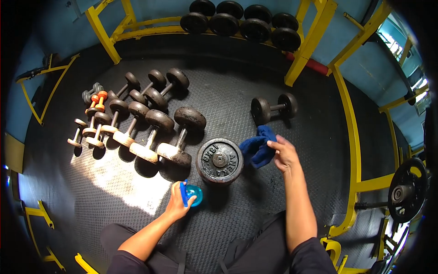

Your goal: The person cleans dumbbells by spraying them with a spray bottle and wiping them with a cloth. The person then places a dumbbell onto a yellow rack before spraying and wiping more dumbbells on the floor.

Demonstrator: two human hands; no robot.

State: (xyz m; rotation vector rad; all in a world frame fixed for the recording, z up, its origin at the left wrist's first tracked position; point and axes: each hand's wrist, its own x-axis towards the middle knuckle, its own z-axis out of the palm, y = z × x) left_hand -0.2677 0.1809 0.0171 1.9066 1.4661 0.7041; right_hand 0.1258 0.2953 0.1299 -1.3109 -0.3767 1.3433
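My left hand [179,201] is closed around a blue spray bottle [195,195], at the near left of an upright dumbbell. This dumbbell [220,160] stands on end on the black floor, its round plate marked 16 KG facing up. To its right, my right hand [285,154] grips a dark blue cloth [259,147] between thumb and fingers. The cloth hangs bunched close beside the plate. Behind the cloth, another dumbbell [276,107] lies on its side.
Several dumbbells [137,109] lie in rows at the left, with small orange ones [101,99] among them. A yellow rack [155,28] holds black dumbbells at the back. At the right stands a yellow frame [349,137] with a black weight plate [407,189].
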